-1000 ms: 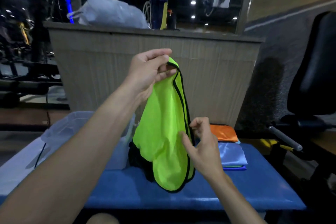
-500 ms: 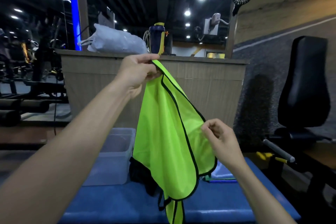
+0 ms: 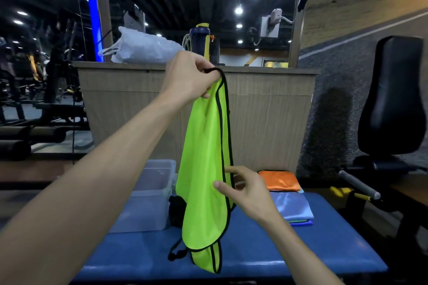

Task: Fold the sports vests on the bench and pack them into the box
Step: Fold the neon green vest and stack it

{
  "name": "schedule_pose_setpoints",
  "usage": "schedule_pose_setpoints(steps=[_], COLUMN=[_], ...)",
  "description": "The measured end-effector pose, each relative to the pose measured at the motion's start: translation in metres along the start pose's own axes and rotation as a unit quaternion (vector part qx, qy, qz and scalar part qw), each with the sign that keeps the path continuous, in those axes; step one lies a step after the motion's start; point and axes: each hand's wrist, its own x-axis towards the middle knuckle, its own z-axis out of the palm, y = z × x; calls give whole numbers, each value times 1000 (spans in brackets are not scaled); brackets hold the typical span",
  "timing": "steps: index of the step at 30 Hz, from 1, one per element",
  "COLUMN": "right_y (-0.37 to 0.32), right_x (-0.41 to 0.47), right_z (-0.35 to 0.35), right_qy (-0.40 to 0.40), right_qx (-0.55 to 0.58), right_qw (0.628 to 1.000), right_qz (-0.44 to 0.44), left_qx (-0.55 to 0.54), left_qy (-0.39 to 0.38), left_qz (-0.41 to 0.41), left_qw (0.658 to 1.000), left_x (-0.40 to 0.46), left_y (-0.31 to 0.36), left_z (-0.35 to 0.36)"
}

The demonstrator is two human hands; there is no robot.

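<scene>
A neon-green sports vest [image 3: 203,169] with black trim hangs straight down over the blue bench [image 3: 312,252], its lower end lying on the pad. My left hand [image 3: 192,78] grips its top strap, raised high. My right hand [image 3: 245,190] is lower, at the vest's right edge, thumb and forefinger spread and touching the fabric. The clear plastic box [image 3: 150,194] stands on the bench to the left, behind the vest. Folded orange [image 3: 279,183] and light-blue vests [image 3: 291,208] lie stacked at the right. A black bundle [image 3: 176,211] with cords sits partly hidden behind the green vest.
A wooden counter [image 3: 266,109] stands close behind the bench, carrying a white bag [image 3: 143,48] and a dark bottle [image 3: 199,41]. A black padded gym seat [image 3: 391,104] with a metal handle is at the right. Weight machines fill the dim left side.
My right hand has let the vest's side edge fall back and dropped lower to it. The vest, spread wide half a second ago, now hangs narrow. My left hand stays high.
</scene>
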Motion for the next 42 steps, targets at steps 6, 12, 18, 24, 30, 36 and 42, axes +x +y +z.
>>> schedule_pose_setpoints(steps=[6, 12, 18, 24, 30, 36, 42], right_y=[1, 20, -3, -48, -64, -61, -20], right_x=[4, 23, 82, 114, 116, 114, 92], right_z=[9, -35, -132, -192, -202, -204, -181], right_qy=[13, 56, 92, 53, -27, -84, -162], right_qx=[39, 204, 162, 85, 63, 20, 42], right_qw=[997, 977, 981, 992, 996, 995, 986], right_qz=[-64, -15, -47, -73, -64, -50, 7], left_qx=[37, 74, 193, -72, -106, -95, -103], left_qy=[5, -37, -205, -331, -248, -147, -12], left_qz=[-8, -26, 46, 24, -44, -5, -36], left_qw=[999, 996, 958, 940, 962, 985, 994], left_x=[4, 12, 20, 9, 1, -5, 13], left_y=[-1, -32, -42, -34, -52, -67, -95], left_z=[-5, -34, -84, -111, -87, -72, -61])
